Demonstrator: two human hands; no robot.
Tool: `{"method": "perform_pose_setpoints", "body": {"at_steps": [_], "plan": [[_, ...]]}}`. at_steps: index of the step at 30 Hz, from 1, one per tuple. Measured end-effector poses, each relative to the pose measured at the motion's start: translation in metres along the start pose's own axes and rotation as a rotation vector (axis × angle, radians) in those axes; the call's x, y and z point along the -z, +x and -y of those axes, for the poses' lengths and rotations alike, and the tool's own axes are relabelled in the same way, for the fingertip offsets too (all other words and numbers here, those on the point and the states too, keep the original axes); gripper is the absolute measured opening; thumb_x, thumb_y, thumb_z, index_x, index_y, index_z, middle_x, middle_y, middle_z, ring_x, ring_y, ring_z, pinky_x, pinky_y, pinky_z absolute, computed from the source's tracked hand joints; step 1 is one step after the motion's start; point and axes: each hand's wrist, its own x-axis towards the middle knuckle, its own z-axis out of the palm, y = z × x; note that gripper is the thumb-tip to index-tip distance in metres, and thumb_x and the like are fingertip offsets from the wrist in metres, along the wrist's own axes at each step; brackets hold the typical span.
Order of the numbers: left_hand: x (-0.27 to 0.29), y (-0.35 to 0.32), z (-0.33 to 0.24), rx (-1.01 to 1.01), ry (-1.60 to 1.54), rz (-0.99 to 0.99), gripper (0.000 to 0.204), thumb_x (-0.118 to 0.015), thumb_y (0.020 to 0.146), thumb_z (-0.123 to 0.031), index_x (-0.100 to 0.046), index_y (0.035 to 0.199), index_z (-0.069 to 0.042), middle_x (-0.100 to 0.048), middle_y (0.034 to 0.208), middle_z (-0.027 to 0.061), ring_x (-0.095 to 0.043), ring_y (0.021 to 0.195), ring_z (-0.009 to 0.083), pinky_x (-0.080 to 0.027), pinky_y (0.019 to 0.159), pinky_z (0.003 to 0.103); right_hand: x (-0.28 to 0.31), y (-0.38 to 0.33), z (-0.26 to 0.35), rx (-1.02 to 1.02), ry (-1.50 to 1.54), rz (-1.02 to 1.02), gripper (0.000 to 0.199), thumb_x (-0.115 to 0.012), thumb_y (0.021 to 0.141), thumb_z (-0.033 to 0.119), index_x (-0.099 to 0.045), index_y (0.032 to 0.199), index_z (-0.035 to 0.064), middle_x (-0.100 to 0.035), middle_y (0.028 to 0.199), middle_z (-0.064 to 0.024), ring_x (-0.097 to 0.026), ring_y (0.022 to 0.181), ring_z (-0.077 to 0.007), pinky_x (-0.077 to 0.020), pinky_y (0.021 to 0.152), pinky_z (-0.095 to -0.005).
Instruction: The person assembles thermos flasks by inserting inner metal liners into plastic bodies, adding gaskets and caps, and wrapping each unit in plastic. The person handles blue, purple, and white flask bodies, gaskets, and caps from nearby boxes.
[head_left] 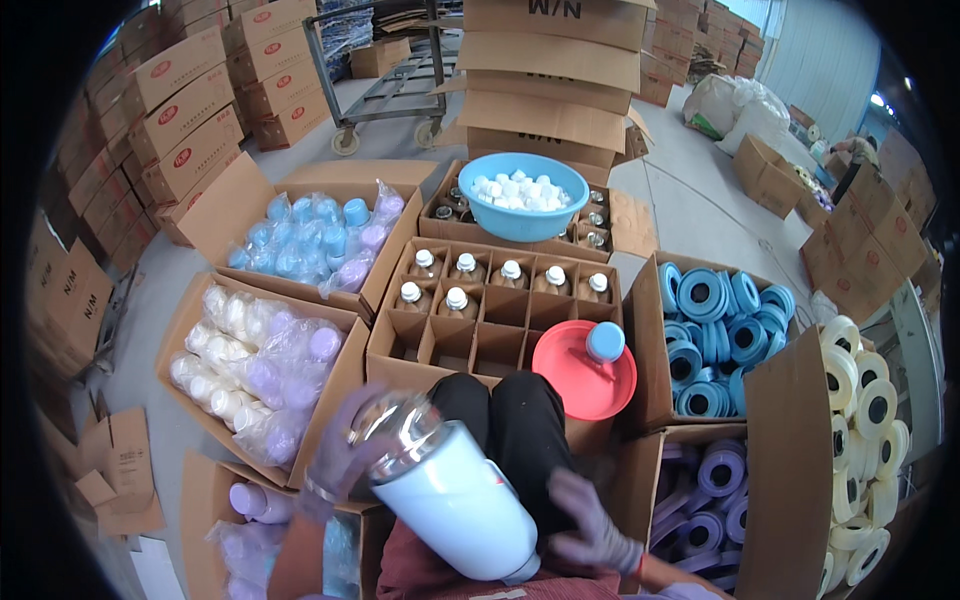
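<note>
A light-blue vacuum flask [455, 500] lies tilted across my lap, a shiny silver liner [400, 425] sticking out of its upper-left end. My gloved left hand [345, 450] is closed around that silver end, somewhat blurred. To the right of the flask is my gloved right hand [595, 525], its fingers apart and nothing in it; motion smears it a little. Just past my knees sits a red basin [560, 375] with a blue cup-shaped part [606, 342] in it. Beyond my lap, a divided carton [400, 375] holds several white-capped bottles [457, 303].
Cartons of bagged blue cups [300, 240] and white and purple cups [250, 360] stand left. On the right are cartons of blue rings [705, 295] and purple rings [722, 470], beside cream rings [875, 410]. A blue basin [525, 225] of white caps rests on another carton ahead.
</note>
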Motion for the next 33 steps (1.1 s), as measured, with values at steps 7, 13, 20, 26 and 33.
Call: {"method": "perform_pose_setpoints", "body": {"at_steps": [7,13,20,26,33], "plan": [[-0.023,-0.117,0.072,-0.016,0.526,-0.021,0.052,-0.067,0.092,-0.025,-0.053,0.137,-0.003,-0.062,0.13,0.0183,-0.061,0.121,0.0281,-0.05,0.1,0.042,-0.034,0.055,0.046,-0.11,0.229,-0.046,0.072,-0.053,0.096,0.03,-0.024,0.152,-0.0046,-0.031,0.15,-0.0251,-0.037,0.136,-0.0367,-0.0298,0.114,-0.0417],[-0.043,-0.081,0.045,-0.305,0.695,-0.102,0.058,-0.069,0.089,-0.028,-0.051,0.141,-0.007,-0.06,0.136,0.0151,-0.053,0.13,0.0319,-0.039,0.111,0.045,-0.001,0.163,0.052,0.389,0.215,0.015,0.107,-0.089,0.068,0.038,-0.032,0.151,0.0018,-0.041,0.147,-0.0171,-0.043,0.134,-0.0338,-0.0297,0.116,-0.0453],[-0.056,-0.057,0.05,-0.352,0.684,-0.091,0.056,-0.068,0.089,-0.028,-0.052,0.139,-0.007,-0.06,0.134,0.0152,-0.055,0.127,0.0324,-0.04,0.109,0.045,0.027,0.186,0.098,0.283,0.115,0.131,0.087,-0.089,0.067,0.026,-0.047,0.14,0.0044,-0.049,0.132,-0.0165,-0.05,0.122,-0.0323,-0.0407,0.106,-0.041],[-0.059,-0.055,0.051,-0.346,0.677,-0.057,0.054,-0.068,0.09,-0.029,-0.053,0.136,-0.007,-0.061,0.132,0.0153,-0.056,0.125,0.0329,-0.041,0.107,0.045,0.024,0.202,0.107,0.311,0.084,0.213,0.086,-0.087,0.067,0.027,-0.048,0.138,0.0009,-0.051,0.133,-0.0178,-0.053,0.122,-0.0321,-0.0436,0.102,-0.0402],[-0.07,-0.046,0.052,-0.325,0.667,-0.017,0.051,-0.067,0.09,-0.029,-0.054,0.134,-0.007,-0.062,0.13,0.0154,-0.057,0.122,0.0334,-0.042,0.105,0.045,0.03,0.208,0.099,0.272,0.225,0.114,0.074,-0.086,0.067,0.022,-0.055,0.132,0.0039,-0.06,0.123,-0.0125,-0.059,0.114,-0.0284,-0.047,0.097,-0.0388]]}}
